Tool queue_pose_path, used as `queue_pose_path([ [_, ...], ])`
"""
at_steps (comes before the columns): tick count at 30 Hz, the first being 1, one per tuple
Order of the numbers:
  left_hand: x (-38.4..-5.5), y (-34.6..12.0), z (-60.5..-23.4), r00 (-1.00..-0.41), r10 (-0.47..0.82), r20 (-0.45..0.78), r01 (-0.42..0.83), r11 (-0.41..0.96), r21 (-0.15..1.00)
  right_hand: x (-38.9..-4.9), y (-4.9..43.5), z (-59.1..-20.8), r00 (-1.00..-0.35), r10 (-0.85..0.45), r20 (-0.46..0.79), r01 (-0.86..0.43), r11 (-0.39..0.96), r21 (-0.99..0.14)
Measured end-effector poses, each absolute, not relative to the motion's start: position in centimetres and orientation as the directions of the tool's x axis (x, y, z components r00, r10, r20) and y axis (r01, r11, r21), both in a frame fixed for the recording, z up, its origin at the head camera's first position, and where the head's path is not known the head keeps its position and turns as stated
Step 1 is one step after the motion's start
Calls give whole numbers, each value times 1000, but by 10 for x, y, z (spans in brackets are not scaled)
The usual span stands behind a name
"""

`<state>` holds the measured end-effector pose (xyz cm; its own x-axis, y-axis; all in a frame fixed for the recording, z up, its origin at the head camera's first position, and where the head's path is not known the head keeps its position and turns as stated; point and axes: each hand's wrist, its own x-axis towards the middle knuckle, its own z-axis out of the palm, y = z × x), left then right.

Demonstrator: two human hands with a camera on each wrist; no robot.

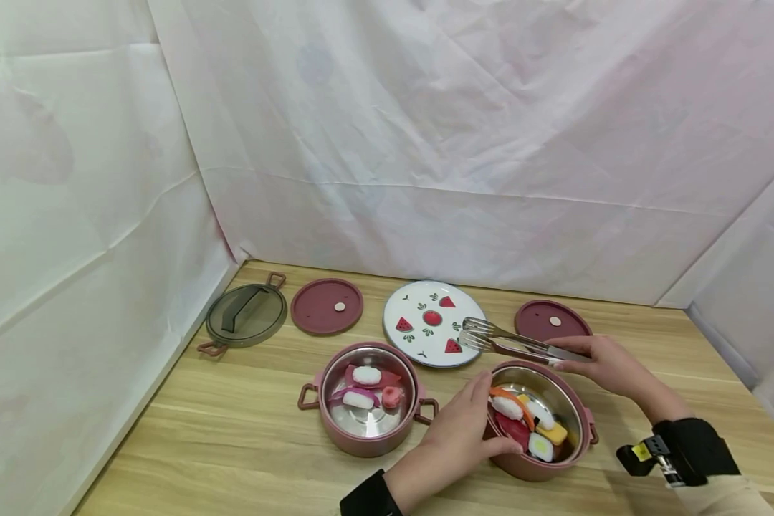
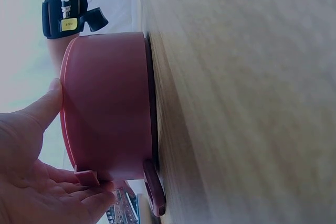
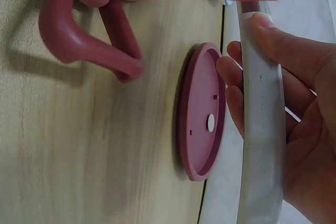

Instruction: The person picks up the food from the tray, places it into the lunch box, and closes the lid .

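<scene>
My left hand (image 1: 451, 441) steadies the right-hand pink pot (image 1: 522, 469), its thumb on the rim and its fingers around the side by a handle, seen also in the left wrist view. Toy sushi pieces lie in that pot: a shrimp nigiri (image 1: 508, 407), a yellow-topped piece (image 1: 555, 433), a roll slice (image 1: 541, 448) and others. With my right hand (image 1: 609, 369) I hold metal tongs (image 1: 519, 345) with fork-shaped ends. They lie level above the pot's far rim, pointing left over the plate (image 1: 418, 304), with nothing between the ends. The white handle (image 3: 262, 98) fills the right wrist view.
A second pink pot (image 1: 369, 446) to the left holds several toy sushi pieces. Along the back lie a dark see-through lid (image 1: 264, 319), a maroon lid (image 1: 319, 315) and another maroon lid (image 1: 542, 321). White cloth (image 1: 426, 115) walls the wooden table (image 1: 232, 430).
</scene>
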<state>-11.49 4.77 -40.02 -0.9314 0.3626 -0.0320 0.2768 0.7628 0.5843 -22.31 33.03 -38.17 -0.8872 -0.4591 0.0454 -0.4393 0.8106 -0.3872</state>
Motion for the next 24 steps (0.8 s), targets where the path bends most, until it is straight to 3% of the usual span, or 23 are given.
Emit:
queue_pose_path([
  [24,-114,47,-399,-932,363,-17,288,767,573,-234,316,-407,-855,-517,31,-483,774,-410],
])
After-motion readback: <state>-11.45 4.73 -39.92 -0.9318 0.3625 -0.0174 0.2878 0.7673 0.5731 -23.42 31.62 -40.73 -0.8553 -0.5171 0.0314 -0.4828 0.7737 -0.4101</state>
